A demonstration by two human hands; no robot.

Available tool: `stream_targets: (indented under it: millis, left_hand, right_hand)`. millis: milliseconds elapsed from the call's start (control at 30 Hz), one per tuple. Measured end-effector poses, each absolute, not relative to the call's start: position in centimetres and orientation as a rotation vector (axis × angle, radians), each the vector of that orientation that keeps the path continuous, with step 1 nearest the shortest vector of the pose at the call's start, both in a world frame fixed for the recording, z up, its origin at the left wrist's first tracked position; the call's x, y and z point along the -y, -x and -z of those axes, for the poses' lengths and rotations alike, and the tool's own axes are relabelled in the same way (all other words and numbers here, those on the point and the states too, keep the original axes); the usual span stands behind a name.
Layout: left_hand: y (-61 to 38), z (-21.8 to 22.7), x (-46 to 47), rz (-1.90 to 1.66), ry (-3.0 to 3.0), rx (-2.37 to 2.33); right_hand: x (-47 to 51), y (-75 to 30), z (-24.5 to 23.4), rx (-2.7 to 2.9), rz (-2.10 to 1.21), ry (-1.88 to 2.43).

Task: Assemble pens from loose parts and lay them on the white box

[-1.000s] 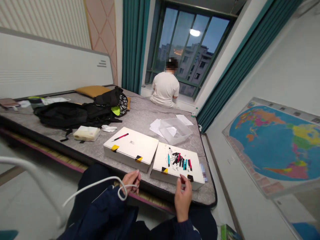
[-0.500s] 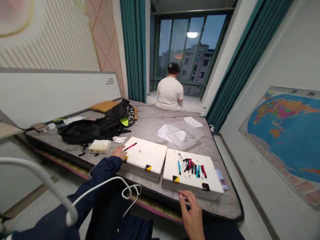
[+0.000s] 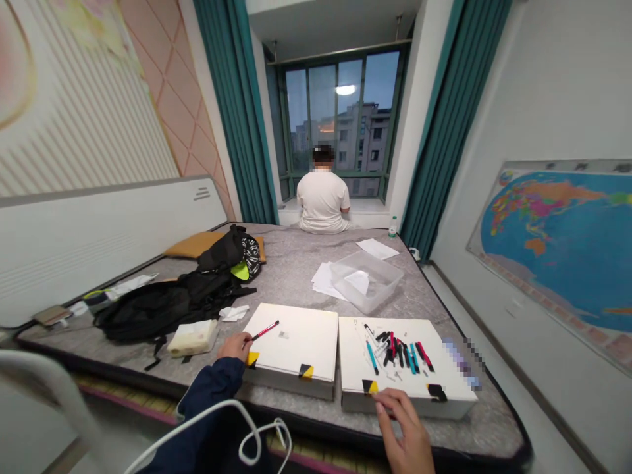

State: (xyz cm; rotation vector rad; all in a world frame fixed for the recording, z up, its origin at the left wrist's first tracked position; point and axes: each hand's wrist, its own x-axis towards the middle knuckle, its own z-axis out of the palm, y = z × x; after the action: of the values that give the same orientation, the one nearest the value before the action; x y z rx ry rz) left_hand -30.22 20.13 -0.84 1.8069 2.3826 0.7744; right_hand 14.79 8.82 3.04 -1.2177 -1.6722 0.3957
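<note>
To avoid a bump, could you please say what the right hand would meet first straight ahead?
The right hand would probably meet the pen-laden white box first; exact depth is unclear.

A red-and-black pen [image 3: 267,329] on a white cardboard box [image 3: 309,342] was touched at its near end by the left hand [image 3: 234,347].
The right hand [image 3: 407,431] was held, loosely curled, by the front edge of a second white box [image 3: 351,372], on which loose pens [image 3: 399,352] were scattered. Behind, a clear plastic bin [image 3: 369,304] was set partly on paper sheets [image 3: 324,281], and a person in a white shirt [image 3: 323,201] was seated before the window [image 3: 351,131].
</note>
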Motion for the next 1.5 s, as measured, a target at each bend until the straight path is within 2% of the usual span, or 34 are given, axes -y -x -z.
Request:
stream_targets:
  millis: [233,333,400,667,767,933,1067,1233,1367,1500]
  left_hand:
    - [28.5,-0.4,-17.6,-1.161,-1.768,-2.182]
    - [24.9,-1.7,-13.9,-1.609,-1.502,-1.878]
    - [22.0,-2.9,-11.2,-1.723,-1.431,-1.700]
    - [13.8,-9.7,-2.9,-1.587,-1.677,-1.465]
    - [11.2,-12.0,-0.5,-1.425,-2.057,-1.261]
    - [7.6,-14.5,1.7,-1.315,-2.396,-1.041]
    - [5.8,-14.8,2.4,-1.293,-2.390,-0.979]
    - [3.8,-13.5,3.2,-1.373,-2.098,-0.892]
    - [2.4,-12.3,3.5,-1.305,-2.225,-0.739]
    - [2.0,-11.1,3.2,-1.328,-2.142,-0.950]
  right_hand:
    - [-8.1,-13.7,-4.6,1.736,-0.364,1.211]
    - [-7.4,-13.5,-5.5,1.726,-0.345,1.246]
    - [-6.7,-13.4,-6.1,1.700,-0.303,1.279]
    - [-1.6,-14.0,-7.4,1.807,-0.401,1.241]
    - [0.0,-14.6,-7.4,1.864,-0.487,1.180]
    - [-0.1,-14.6,-6.2,1.629,-0.954,1.062]
    - [-1.3,-14.5,-5.3,1.344,-1.352,0.920]
    - [-1.0,-14.3,-4.9,0.941,-1.742,0.699]
    - [0.2,-12.3,-4.0,0.800,-1.900,0.637]
    - [1.4,-9.9,-2.2,1.015,-1.954,0.676]
